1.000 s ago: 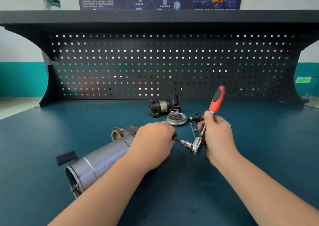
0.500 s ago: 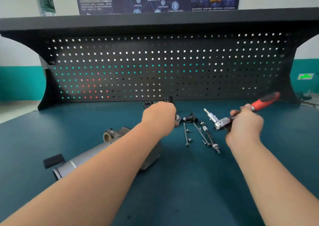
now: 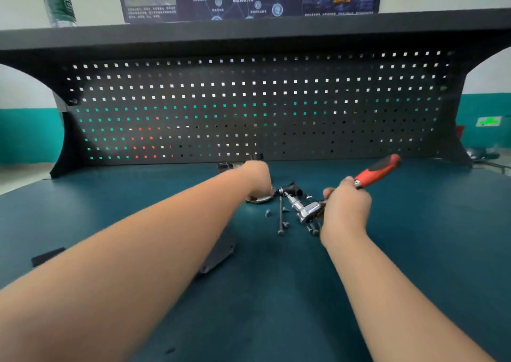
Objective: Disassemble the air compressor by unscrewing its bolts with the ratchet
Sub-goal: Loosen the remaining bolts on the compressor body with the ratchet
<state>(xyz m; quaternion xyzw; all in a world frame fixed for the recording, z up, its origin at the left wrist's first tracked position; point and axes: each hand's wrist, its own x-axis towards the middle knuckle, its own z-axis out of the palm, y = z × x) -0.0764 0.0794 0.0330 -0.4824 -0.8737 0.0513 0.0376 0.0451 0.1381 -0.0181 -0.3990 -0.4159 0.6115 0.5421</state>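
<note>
The left hand [image 3: 255,179] has left the compressor body and now reaches far forward over the metal ring [image 3: 260,199] among the removed parts; its fingers curl down out of sight, so I cannot tell whether it grips anything. The right hand [image 3: 345,204] has swung away too and is closed around the ratchet [image 3: 312,209], red handle pointing up and to its right, the chrome head hanging just left of the knuckles above the loose bolts [image 3: 280,223] lying on the bench [image 3: 414,237].

The air compressor [image 3: 218,253] itself is almost wholly hidden beneath the left forearm; only a dark bracket edge shows below the arm. With both hands off it and the tool lifted, this looks like a bolt just freed and being set down with the others, so another fastener is likely next.

Right of the right hand the bench is bare, with plenty of swing room for the handle. Ahead of the left hand a dark part [image 3: 225,165] sits close to the pegboard [image 3: 249,107], which limits forward reach. The loose bolts under the ratchet head could roll if it dips.
</note>
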